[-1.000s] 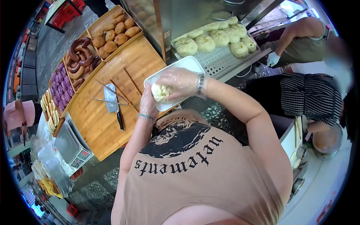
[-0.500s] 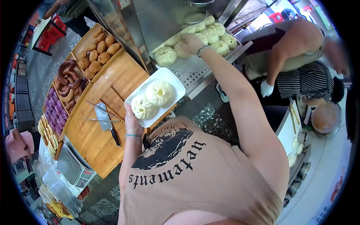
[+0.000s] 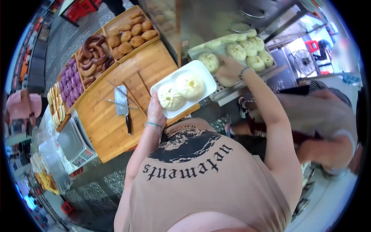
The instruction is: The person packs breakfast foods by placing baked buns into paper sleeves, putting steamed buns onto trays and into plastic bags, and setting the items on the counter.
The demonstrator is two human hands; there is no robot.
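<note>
A white foam tray (image 3: 210, 79) with two pleated steamed buns (image 3: 189, 85) in it is held at its near left edge by my left hand (image 3: 156, 110), which seems to wear a clear plastic glove. My right hand (image 3: 233, 70) is closed over a bun (image 3: 225, 80) at the front of the metal steamer tray (image 3: 218, 94). The hand partly covers this bun, which looks darker than the others. More white buns (image 3: 236, 52) sit behind and to the right of that hand, and one pleated bun (image 3: 208, 62) lies just left of it.
On the wooden counter (image 3: 104, 131) lie a cleaver (image 3: 121, 102), tongs (image 3: 123, 105) and chopsticks (image 3: 145, 83). Divided boxes hold fried dough (image 3: 137, 41), brown rings (image 3: 94, 54) and purple rolls (image 3: 72, 83). A scale (image 3: 75, 141) stands left. A co-worker (image 3: 320, 112) bends at right.
My right hand has come forward from among the buns to the steamer tray's front edge, bringing a bun. The view has shifted, and the co-worker at right has moved.
</note>
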